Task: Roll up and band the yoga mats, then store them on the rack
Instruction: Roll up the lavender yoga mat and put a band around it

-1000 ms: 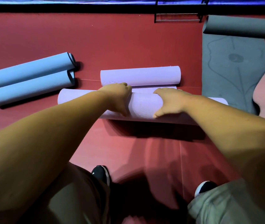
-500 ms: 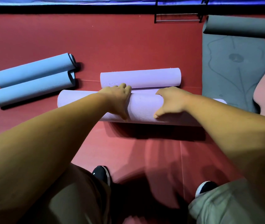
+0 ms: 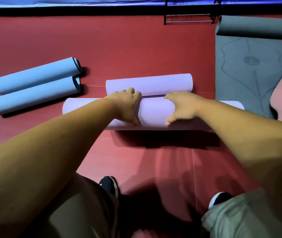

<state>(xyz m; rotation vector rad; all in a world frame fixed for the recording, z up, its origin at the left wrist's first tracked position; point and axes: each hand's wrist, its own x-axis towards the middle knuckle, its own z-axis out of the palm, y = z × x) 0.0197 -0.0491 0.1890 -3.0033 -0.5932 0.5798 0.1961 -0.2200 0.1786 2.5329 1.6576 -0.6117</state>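
The near purple roll (image 3: 155,112) is grasped by the left hand (image 3: 125,105) and the right hand (image 3: 181,107), with fingers curled over its top. It lies mid-floor on the red floor (image 3: 119,48), just beside a second purple roll (image 3: 154,84). The rack (image 3: 188,18) stands at the floor's far edge.

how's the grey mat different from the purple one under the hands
The grey mat lies mostly flat, far end curled; the purple mat is rolled thick. The left hand and right hand grip the purple mat; neither touches the grey mat. Both mats lie on the red floor.
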